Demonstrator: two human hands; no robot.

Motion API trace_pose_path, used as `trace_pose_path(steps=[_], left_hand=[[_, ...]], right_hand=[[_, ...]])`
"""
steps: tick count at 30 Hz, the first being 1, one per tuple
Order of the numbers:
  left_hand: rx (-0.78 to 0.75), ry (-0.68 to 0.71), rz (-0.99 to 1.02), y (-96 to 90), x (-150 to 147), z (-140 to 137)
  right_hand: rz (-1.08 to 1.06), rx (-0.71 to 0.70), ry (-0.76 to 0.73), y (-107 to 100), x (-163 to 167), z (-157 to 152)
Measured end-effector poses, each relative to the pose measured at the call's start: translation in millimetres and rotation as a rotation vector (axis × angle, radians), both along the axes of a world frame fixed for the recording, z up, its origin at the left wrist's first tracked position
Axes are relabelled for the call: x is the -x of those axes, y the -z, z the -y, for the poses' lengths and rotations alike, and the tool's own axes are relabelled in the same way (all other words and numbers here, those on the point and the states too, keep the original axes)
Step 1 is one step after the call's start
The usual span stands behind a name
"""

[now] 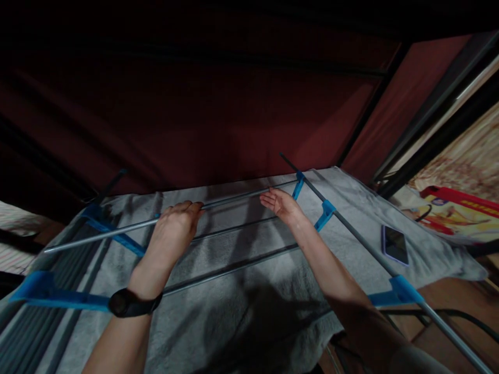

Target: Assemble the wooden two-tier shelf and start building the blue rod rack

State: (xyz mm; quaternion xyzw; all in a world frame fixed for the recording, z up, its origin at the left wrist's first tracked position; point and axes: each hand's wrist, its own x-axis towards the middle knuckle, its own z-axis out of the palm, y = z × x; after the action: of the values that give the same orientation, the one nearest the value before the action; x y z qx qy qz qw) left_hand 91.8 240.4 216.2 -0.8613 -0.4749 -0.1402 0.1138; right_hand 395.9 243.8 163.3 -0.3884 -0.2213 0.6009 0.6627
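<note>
My left hand [179, 221], with a black band [130, 303] at the wrist, is closed around a long grey metal tube [105, 234]. The tube slants across a frame, and its left end sticks out free. My right hand [284, 205] is at the tube's right part, palm partly up and fingers stretched out; whether they touch the tube is unclear. Nearby, blue plastic brackets [327, 212] sit on a grey side pole [360, 236]. Two more cross tubes [234, 269] run below. At left, other blue brackets [58, 291] lie over several loose grey tubes [42, 322].
A grey blanket [218, 322] covers the surface beneath the frame. On its right part lies a phone [395, 244]. A red and yellow package [460, 210] is farther right. Dark red panels [218, 119] with dark bars stand behind.
</note>
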Motion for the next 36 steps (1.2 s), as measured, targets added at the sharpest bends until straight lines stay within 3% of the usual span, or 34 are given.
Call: trace_pose_path(steps=[14,18,20,24,26,28,32,36], left_hand=[[0.028,0.029,0.013,1.0,-2,-8],[0.023,0.009,0.006,-0.4,-4,-7],[0.024,-0.002,0.001,-1.3,-5,-7],[0.022,0.004,-0.021,-1.9,-7,-9],[0.02,0.018,-0.026,-1.9,-8,-11],[0.017,0.027,-0.016,-2.1,-10,-13],[0.007,0.013,-0.028,-2.7,-17,-16],[-0.035,0.006,-0.087,-2.5,-21,-21]], right_hand=[[0.017,0.027,-0.009,-3,-7,4],[0.112,0.0,-0.007,-1,-12,12],[0.214,0.007,0.107,5,-19,17],[0.43,0.07,0.632,20,-42,18],[0.541,0.075,0.79,25,-55,15],[0.624,0.034,0.792,29,-66,11],[0.663,-0.082,0.647,31,-76,2],[0.65,-0.072,0.654,33,-75,-2]])
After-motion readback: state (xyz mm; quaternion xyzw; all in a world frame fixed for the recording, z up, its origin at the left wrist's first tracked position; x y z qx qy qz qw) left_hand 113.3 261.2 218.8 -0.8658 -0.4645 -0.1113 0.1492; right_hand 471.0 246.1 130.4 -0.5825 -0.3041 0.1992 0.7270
